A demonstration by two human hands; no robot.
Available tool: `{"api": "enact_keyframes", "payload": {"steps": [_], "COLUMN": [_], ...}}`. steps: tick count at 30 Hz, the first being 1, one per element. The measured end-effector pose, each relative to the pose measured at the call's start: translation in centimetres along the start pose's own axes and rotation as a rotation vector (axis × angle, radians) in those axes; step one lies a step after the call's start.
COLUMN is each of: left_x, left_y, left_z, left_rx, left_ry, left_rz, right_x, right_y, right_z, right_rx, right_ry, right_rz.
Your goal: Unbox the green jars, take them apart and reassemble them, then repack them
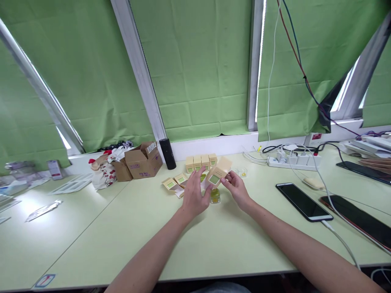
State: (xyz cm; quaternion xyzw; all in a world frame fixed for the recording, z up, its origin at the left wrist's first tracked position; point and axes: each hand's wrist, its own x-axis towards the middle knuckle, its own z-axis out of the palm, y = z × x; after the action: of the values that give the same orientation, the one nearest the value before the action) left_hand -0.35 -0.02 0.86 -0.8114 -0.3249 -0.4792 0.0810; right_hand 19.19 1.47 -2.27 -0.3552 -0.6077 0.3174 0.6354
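Note:
A small tan cardboard box (220,167) with a square window is held up between my hands, its flaps partly unfolded. My right hand (238,190) pinches its right edge between thumb and fingers. On the other side, my left hand (195,194) has its thumb against the lower left edge, the fingers curved around the left side. Just below the box stands a small clear jar with yellow-green contents (215,197). Another yellow-green item is partly hidden behind my left fingers. Two flattened window boxes (170,184) lie left of my left hand.
Several closed tan boxes (198,162) stand in a row behind my hands, with small clear containers (242,172) to their right. A black cylinder (168,154) and an open brown carton (143,162) are back left. Phones (304,202), cables and a power strip (293,161) occupy the right.

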Motion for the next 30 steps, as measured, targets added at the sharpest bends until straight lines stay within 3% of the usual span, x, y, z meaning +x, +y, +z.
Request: {"api": "enact_keyframes", "payload": {"steps": [3,7,13,17,23,30], "left_x": [-0.1,-0.3,-0.5,-0.6,-0.8,-0.8], "left_y": [-0.9,-1.3,-1.8,-1.9,-1.9,-1.7], "left_z": [0.1,0.0,-0.1,0.1,0.2,0.1], "left_rx": [-0.105,-0.026,0.041,0.126,0.202,0.206], "left_ry": [-0.020,-0.013,0.007,0.081,0.181,0.220], "left_rz": [-0.095,-0.079,-0.004,0.074,0.171,0.227], "right_x": [-0.1,-0.7,-1.2,-1.2,-1.2,-0.6], "right_y": [-0.2,-1.1,-1.4,-1.3,-1.3,0.3], "right_z": [-0.1,-0.3,-0.6,-0.8,-0.8,-1.4], "right_rx": [-0.022,-0.191,-0.388,-0.513,-0.552,-0.593], "right_ry": [0.040,0.096,-0.103,-0.124,-0.069,0.058], "right_rz": [-0.047,-0.166,-0.535,-0.695,-0.743,-0.567]}}
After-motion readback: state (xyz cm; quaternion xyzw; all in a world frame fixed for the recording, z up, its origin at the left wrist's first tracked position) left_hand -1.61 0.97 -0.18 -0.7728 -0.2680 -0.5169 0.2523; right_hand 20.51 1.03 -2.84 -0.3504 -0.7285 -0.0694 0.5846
